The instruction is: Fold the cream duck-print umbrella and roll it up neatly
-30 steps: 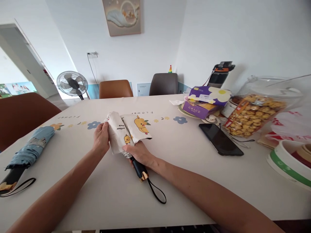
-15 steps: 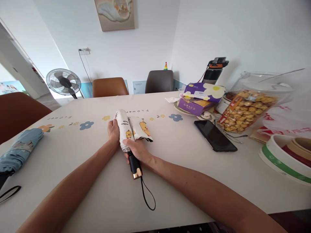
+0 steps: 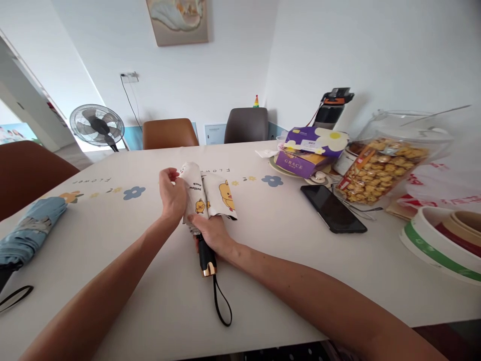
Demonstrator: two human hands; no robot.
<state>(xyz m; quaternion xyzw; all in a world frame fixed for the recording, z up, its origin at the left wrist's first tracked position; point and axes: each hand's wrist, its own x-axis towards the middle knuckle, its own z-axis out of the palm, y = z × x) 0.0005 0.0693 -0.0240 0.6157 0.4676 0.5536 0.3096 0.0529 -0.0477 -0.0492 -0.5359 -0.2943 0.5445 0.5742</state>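
Observation:
A white folding umbrella (image 3: pixel 194 198) with yellow duck prints lies over the table, its black and gold handle toward me and a black wrist loop trailing from it. My right hand (image 3: pixel 212 233) is closed around its lower folds just above the handle, thumb on top. On its left side, my left hand (image 3: pixel 173 195) has curled fingers against the upper fabric; the fingertips are partly hidden, and they appear to pinch the cloth. One loose flap (image 3: pixel 221 195) with a larger duck sticks out to the right.
A folded blue umbrella (image 3: pixel 33 233) lies at the left. To the right are a black phone (image 3: pixel 333 209), a purple tissue pack (image 3: pixel 315 141), a clear jar of snacks (image 3: pixel 387 165), a dark bottle (image 3: pixel 330 108) and tape rolls (image 3: pixel 439 245). Chairs stand behind the table (image 3: pixel 263 296).
My left hand has shifted up and left along the umbrella, drawing the fabric wider. The right hand keeps its hold; the handle and loop have swung slightly left.

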